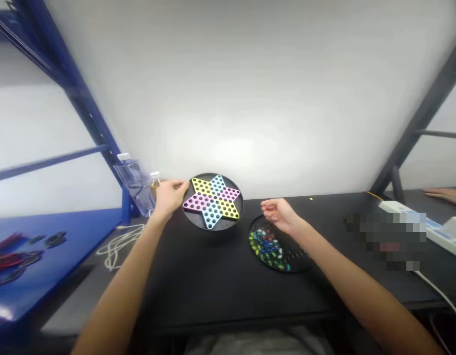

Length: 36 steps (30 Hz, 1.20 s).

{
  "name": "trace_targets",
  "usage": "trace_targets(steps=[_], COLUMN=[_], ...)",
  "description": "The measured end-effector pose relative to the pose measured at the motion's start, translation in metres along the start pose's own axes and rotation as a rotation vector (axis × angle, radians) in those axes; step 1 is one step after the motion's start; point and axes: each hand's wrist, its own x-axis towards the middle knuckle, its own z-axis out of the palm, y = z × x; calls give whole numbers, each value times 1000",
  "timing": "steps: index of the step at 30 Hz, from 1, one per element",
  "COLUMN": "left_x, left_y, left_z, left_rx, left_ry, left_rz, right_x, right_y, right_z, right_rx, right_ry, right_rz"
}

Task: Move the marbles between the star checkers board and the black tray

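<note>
My left hand (171,198) pinches the left rim of a round black Chinese checkers board (229,223), which is tilted up to face me. Its six-pointed star (215,198) has yellow, pink and light-blue points full of dark holes. To the right, a round dark tray (299,270) lies on the table, with many coloured glass marbles (266,246) gathered mostly in its left part. Above the tray's back edge hovers my right hand (281,215), fingers curled in. A tiny orange spot shows at its fingers; what they hold is too small to make out.
Two bottles, a large clear one (137,185) and a small white-capped one (155,180), stand behind my left arm near a white cable (119,244). A power strip (431,229) lies right, near another person's hand (445,195). A blue table (76,236) adjoins on the left.
</note>
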Motion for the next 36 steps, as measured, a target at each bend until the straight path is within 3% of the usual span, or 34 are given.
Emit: trace_targets(steps=[4,8,13,15,22,29,36], left_x=[13,7,-4,-6,-11,-10,-9], left_y=[-76,-109,-104,-98,-90,-88,-86], left_z=[13,17,15,17,28,29,28], left_rx=[-338,-434,-324,-273,42,128,147], left_ry=[-212,-431,-625,-650,-595,-718,-798], left_rz=[-276,-327,-257,-219,-4,89,119], right_x=[3,8,1,-3,-12,-16,-15], right_y=[-5,-1,5,5,-3,-14,-14], right_z=[-48,-67,-70,-69,-68,-72,-73], right_rx=[-182,-287,-413,-533,-1183,-1383,-1335], right_ry=[26,37,-114,-166,-45,-122,-249], right_rz=[-11,-67,-171,-207,-360,-507,-356])
